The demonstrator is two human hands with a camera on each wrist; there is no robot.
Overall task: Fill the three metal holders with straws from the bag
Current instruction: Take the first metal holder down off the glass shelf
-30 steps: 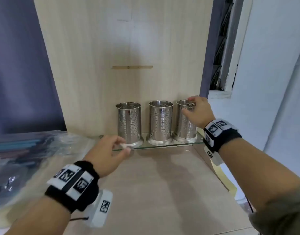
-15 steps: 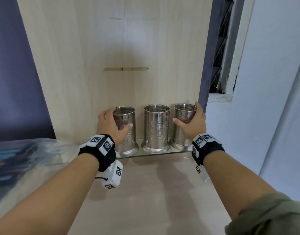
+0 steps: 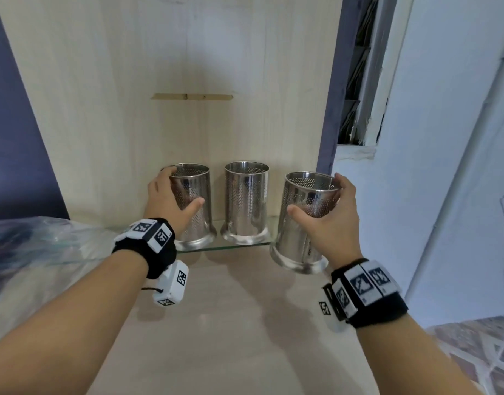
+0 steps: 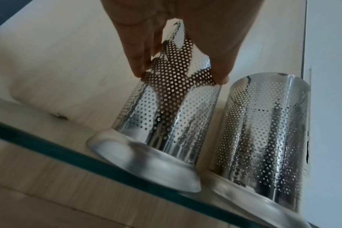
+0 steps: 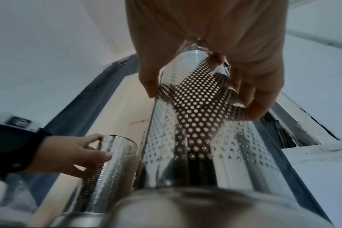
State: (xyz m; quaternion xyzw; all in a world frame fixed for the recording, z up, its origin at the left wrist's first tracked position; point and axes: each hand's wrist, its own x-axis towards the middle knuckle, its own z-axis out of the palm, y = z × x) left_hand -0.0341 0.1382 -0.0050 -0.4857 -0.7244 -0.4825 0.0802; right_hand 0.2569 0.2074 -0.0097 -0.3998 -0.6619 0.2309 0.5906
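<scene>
Three perforated metal holders, all without straws inside. My left hand (image 3: 171, 201) grips the left holder (image 3: 195, 206) (image 4: 166, 108), which stands on the glass shelf (image 3: 245, 246). The middle holder (image 3: 246, 201) (image 4: 263, 131) stands untouched on the shelf. My right hand (image 3: 327, 218) grips the right holder (image 3: 302, 223) (image 5: 195, 131), lifted off the shelf, pulled toward me and tilted. The clear plastic bag (image 3: 31, 243) with straws lies at the far left, blurred.
A light wooden back panel (image 3: 188, 81) rises behind the shelf. A wooden counter (image 3: 231, 337) spreads below the holders. A white wall (image 3: 444, 138) stands close on the right, and a dark blue wall (image 3: 11, 138) on the left.
My right hand has lifted the right holder off the shelf and brought it toward me, tilted. My left hand keeps its grip on the left holder, which stays on the shelf.
</scene>
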